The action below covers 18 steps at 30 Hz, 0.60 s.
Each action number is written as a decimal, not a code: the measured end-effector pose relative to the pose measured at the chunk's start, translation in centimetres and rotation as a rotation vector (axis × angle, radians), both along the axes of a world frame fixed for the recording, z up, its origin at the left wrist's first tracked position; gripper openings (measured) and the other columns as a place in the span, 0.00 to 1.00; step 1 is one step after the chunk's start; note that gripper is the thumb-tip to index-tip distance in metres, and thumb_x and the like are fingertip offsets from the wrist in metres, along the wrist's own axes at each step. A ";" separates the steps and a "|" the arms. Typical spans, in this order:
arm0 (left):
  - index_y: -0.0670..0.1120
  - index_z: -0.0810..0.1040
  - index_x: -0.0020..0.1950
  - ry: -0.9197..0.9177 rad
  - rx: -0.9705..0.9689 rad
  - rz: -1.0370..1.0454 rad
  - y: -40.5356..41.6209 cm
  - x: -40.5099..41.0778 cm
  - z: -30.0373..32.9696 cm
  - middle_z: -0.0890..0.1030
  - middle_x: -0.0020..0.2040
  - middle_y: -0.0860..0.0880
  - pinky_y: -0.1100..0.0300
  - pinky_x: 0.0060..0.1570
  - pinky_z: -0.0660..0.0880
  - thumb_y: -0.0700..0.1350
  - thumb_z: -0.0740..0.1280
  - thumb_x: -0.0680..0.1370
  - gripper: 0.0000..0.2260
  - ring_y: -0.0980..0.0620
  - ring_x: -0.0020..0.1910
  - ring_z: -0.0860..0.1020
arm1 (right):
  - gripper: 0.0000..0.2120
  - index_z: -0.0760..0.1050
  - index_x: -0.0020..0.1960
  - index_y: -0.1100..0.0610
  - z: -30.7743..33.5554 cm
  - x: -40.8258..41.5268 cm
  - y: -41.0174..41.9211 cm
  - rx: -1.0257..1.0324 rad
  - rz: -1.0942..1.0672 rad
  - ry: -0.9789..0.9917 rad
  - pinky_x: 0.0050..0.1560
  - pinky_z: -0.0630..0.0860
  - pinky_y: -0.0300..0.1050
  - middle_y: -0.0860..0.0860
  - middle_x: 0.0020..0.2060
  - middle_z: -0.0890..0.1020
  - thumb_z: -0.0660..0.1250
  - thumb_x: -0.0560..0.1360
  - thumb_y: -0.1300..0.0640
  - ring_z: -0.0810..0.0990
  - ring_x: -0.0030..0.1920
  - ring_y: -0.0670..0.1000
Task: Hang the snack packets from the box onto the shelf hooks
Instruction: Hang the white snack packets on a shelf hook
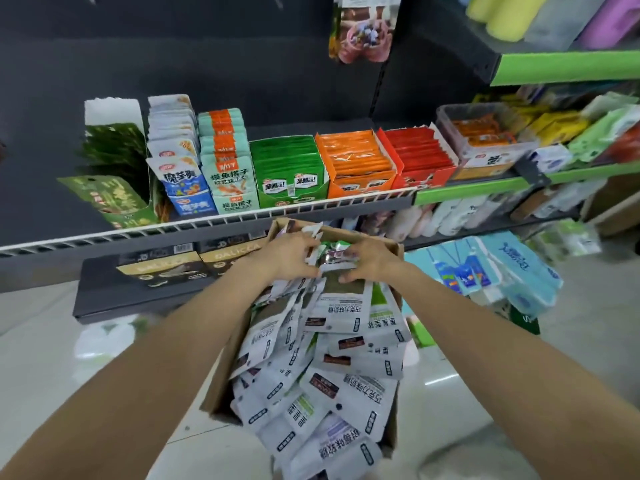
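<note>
A brown cardboard box (221, 379) stands on the floor below the shelf, heaped with several white, green and brown snack packets (346, 368). Both my arms reach into its far end. My left hand (289, 256) curls its fingers round a bunch of packets at the far left of the pile. My right hand (372, 263) grips a brown-and-white packet (341, 282) from the right, thumb on its face. One snack packet (363, 29) hangs high on the dark back panel (207, 64). No hooks are plainly visible.
A wire-edged shelf (214, 220) carries display boxes of green, blue, orange and red snacks. Black boxes (162, 266) sit on the lower ledge. Green-edged shelves (568, 65) at right hold more goods; blue tissue packs (519, 268) stand on the white floor.
</note>
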<state>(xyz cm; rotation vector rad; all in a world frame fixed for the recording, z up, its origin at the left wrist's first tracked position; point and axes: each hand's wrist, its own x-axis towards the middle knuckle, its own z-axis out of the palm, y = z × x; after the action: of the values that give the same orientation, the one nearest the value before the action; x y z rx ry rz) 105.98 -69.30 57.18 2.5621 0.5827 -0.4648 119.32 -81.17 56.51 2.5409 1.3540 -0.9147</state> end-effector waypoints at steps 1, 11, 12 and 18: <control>0.47 0.63 0.75 -0.011 -0.009 0.007 0.0 0.0 -0.1 0.64 0.74 0.45 0.56 0.67 0.64 0.55 0.69 0.75 0.32 0.46 0.71 0.65 | 0.35 0.66 0.71 0.56 -0.2 0.0 0.2 -0.015 0.005 -0.068 0.68 0.62 0.48 0.56 0.69 0.68 0.69 0.70 0.40 0.62 0.70 0.58; 0.46 0.66 0.73 -0.154 -0.064 0.151 -0.3 -0.9 -0.2 0.74 0.66 0.42 0.59 0.60 0.67 0.47 0.69 0.75 0.28 0.45 0.62 0.73 | 0.14 0.77 0.48 0.63 -0.3 0.4 -0.7 0.195 -0.438 0.269 0.49 0.72 0.41 0.55 0.52 0.78 0.74 0.70 0.53 0.76 0.55 0.51; 0.46 0.67 0.72 -0.164 -0.058 0.163 -0.5 -1.0 -0.1 0.77 0.62 0.41 0.60 0.55 0.68 0.47 0.68 0.75 0.26 0.45 0.56 0.75 | 0.14 0.78 0.50 0.63 -0.3 0.6 -0.7 0.272 -0.510 0.301 0.49 0.72 0.40 0.54 0.54 0.78 0.74 0.70 0.55 0.75 0.56 0.50; 0.50 0.66 0.73 -0.180 -0.052 0.125 -0.6 -2.5 1.0 0.80 0.57 0.42 0.60 0.48 0.68 0.46 0.62 0.80 0.21 0.43 0.50 0.76 | 0.04 0.76 0.50 0.59 -0.3 0.8 -1.1 0.671 -0.678 0.183 0.35 0.71 0.32 0.58 0.51 0.79 0.64 0.77 0.61 0.77 0.51 0.59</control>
<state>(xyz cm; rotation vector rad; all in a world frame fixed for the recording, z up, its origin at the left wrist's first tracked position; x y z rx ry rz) 103.48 -69.86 58.19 2.4677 0.6507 -0.2017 120.15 -82.31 56.19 3.6459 0.9294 -0.8961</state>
